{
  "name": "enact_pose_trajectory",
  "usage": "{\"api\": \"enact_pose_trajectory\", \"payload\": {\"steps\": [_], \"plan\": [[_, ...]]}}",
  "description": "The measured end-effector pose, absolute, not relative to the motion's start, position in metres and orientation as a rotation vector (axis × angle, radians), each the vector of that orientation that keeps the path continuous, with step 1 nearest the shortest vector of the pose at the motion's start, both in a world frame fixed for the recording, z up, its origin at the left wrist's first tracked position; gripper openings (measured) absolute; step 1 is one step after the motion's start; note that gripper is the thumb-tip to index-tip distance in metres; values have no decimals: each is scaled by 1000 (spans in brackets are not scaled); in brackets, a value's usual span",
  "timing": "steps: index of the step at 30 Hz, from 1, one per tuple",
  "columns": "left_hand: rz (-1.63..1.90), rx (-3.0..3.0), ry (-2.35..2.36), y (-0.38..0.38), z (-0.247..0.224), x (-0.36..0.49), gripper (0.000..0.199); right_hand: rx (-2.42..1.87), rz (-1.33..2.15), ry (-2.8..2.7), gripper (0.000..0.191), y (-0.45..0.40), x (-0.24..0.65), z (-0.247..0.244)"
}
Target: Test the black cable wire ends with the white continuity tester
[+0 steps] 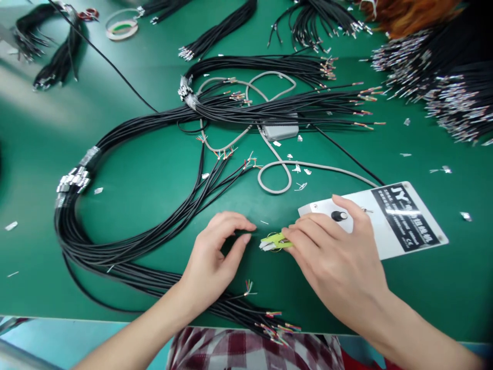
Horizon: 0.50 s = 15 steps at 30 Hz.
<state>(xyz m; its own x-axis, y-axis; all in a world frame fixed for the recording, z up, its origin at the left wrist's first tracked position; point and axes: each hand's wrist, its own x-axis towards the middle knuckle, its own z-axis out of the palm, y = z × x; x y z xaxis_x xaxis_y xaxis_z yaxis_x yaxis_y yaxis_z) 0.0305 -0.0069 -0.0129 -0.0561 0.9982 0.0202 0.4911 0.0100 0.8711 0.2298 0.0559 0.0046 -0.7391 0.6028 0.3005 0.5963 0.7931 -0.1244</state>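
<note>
My right hand (pixel 335 252) is wrapped around small yellow-green snips (pixel 276 240), whose pale jaws point left toward my other hand. My left hand (pixel 215 252) is just left of the jaws, thumb and index fingertips close together with a slight gap; I see nothing between them. Under my left forearm runs a bundle of black cables (pixel 127 277), bent in a wide loop and bound with silvery tape (pixel 75 180). Its lower ends show coloured wires (pixel 275 326) near the table's front edge. One fanned-out cable end (pixel 248 289) lies below my left hand.
A white machine with a labelled plate (pixel 410 218) sits beneath and beyond my right hand. A grey cord (pixel 275 190) loops behind it to a grey box (pixel 281 128). More cable bundles (pixel 219 31) lie at the back, a large pile (pixel 454 87) at right. White scraps dot the green table (pixel 134 185).
</note>
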Motion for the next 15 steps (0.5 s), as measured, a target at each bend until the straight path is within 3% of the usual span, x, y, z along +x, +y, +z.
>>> {"api": "enact_pose_trajectory", "payload": {"steps": [6, 15], "plan": [[702, 1811, 1558, -7, -12, 21, 24, -926, 31, -2668, 22, 55, 229, 4], [904, 1594, 1467, -11, -11, 30, 30, -906, 33, -2601, 19, 54, 227, 16]]}}
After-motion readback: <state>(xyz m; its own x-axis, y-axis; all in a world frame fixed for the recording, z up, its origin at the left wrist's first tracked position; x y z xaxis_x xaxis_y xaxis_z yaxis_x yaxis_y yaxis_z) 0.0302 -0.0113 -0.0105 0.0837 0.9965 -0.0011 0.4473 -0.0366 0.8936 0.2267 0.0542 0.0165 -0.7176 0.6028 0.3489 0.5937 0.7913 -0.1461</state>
